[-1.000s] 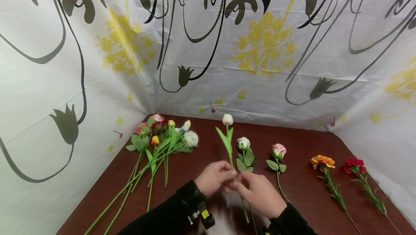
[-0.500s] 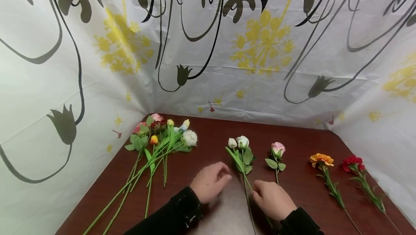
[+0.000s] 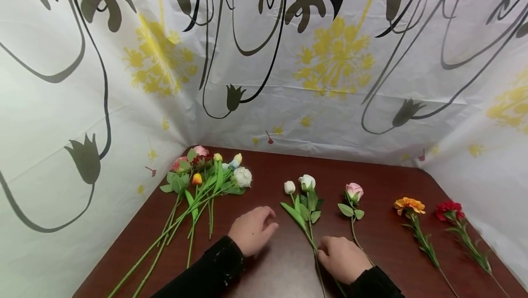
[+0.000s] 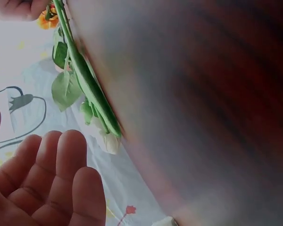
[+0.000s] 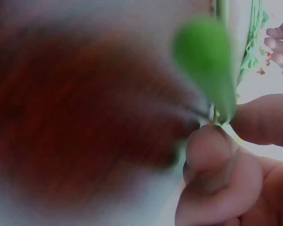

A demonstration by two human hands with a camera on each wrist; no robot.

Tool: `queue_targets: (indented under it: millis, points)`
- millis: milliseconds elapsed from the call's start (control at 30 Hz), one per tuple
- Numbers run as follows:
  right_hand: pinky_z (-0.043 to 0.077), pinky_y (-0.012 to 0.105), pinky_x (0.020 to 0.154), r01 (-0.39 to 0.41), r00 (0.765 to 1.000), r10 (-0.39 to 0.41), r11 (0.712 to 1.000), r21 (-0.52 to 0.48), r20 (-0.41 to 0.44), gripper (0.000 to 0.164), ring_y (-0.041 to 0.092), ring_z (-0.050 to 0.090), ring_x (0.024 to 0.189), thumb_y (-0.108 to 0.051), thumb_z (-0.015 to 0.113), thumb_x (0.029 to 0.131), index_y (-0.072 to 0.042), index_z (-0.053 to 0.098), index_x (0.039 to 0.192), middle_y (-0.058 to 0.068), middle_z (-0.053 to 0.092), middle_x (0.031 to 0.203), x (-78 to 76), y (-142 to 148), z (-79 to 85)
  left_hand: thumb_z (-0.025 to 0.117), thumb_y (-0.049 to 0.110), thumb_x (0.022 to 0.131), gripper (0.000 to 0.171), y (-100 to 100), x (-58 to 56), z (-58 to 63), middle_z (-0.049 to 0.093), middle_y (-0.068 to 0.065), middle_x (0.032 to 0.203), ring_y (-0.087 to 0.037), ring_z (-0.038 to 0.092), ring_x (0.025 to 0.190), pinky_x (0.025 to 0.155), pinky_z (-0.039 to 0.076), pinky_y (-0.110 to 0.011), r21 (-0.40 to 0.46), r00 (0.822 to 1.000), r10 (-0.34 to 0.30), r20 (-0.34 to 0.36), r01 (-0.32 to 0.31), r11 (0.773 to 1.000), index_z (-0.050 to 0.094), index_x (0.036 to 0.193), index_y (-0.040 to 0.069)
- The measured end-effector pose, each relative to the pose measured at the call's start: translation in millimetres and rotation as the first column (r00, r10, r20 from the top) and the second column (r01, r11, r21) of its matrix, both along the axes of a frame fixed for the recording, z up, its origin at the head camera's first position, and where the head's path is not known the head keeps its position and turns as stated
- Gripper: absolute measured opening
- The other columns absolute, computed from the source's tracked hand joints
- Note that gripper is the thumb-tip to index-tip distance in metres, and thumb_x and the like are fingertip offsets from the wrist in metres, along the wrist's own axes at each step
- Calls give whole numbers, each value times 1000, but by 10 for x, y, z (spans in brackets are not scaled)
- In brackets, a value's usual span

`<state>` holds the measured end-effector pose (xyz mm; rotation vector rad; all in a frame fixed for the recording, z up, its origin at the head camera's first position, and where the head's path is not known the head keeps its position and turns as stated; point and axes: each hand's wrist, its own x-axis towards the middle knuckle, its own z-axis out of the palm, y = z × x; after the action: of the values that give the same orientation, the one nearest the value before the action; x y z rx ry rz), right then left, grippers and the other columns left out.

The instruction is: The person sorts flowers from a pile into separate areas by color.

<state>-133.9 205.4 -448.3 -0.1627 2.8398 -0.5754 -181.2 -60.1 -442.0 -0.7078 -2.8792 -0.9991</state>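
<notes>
A white artificial tulip (image 3: 289,187) lies on the table just left of a white rose (image 3: 307,183), their stems crossing near my right hand. That right hand (image 3: 343,258) pinches the tulip's green stem; in the right wrist view the stem's blurred end (image 5: 205,56) sticks out past thumb and fingertip. My left hand (image 3: 252,231) is to the left of the tulip, holding nothing. Its fingers (image 4: 71,160) are relaxed and loosely bent in the left wrist view, apart from the tulip's long leaf (image 4: 92,87).
A pile of mixed flowers (image 3: 218,179) lies at the left. To the right are a pink rose (image 3: 354,191), an orange flower (image 3: 409,206) and a red flower (image 3: 449,209), spaced apart on the dark red-brown table (image 3: 264,188). A patterned white sheet (image 3: 264,73) hangs behind.
The tulip, held up between both hands at first, came down beside the white rose. My left hand let go and moved left; the tulip's bloom then shifted slightly left of the rose.
</notes>
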Motion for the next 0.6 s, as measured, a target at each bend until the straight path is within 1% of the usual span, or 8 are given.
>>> queue_targets:
  millis: [67, 167, 300, 333, 467, 600]
  points:
    - [34, 38, 58, -5, 1000, 5, 1000, -13, -4, 16, 18, 47, 57, -24, 65, 98, -20, 61, 82, 1, 53, 66, 14, 8, 18, 63, 34, 100, 24, -16, -3, -4, 60, 13, 93, -3, 56, 78, 68, 47, -30, -23, 1000, -2, -19, 1, 1000, 68, 116, 16]
    - [35, 39, 59, 1, 1000, -2, 1000, -21, -29, 14, 17, 48, 58, -25, 65, 98, -21, 62, 85, -1, 54, 67, 39, 26, 64, 63, 35, 100, 26, -48, -8, 9, 63, 9, 100, -5, 58, 81, 70, 48, -32, -55, 999, 3, -42, -5, 998, 68, 117, 17]
    - [33, 39, 59, 33, 997, -33, 999, -7, -75, 15, 17, 46, 57, -27, 63, 99, -21, 59, 86, -1, 52, 67, 61, 67, 144, 63, 35, 99, 25, -139, -26, 55, 66, 6, 106, -9, 61, 88, 73, 50, -36, -89, 998, 17, -53, -22, 996, 68, 117, 17]
    - [32, 39, 59, 43, 995, -43, 999, -2, -85, 15, 17, 46, 57, -27, 63, 99, -21, 59, 86, 0, 52, 67, 59, 81, 162, 63, 35, 99, 25, -173, -37, 70, 66, 6, 105, -10, 62, 87, 73, 50, -36, -96, 998, 24, -55, -29, 995, 68, 116, 17]
    - [34, 39, 59, 70, 992, -71, 997, -12, -109, 15, 17, 48, 58, -26, 64, 99, -20, 59, 86, 0, 53, 67, 42, 149, 222, 64, 35, 98, 23, -370, -111, 142, 66, 6, 103, -12, 63, 86, 71, 50, -38, -131, 996, 65, -67, -73, 989, 68, 113, 18]
    - [36, 38, 59, 80, 991, -82, 997, -23, -105, 15, 17, 49, 60, -26, 63, 99, -20, 59, 86, -1, 53, 68, 25, 213, 230, 66, 33, 97, 16, -640, -235, 211, 65, 8, 93, -11, 60, 77, 67, 49, -38, -166, 989, 136, -60, -145, 976, 68, 106, 19]
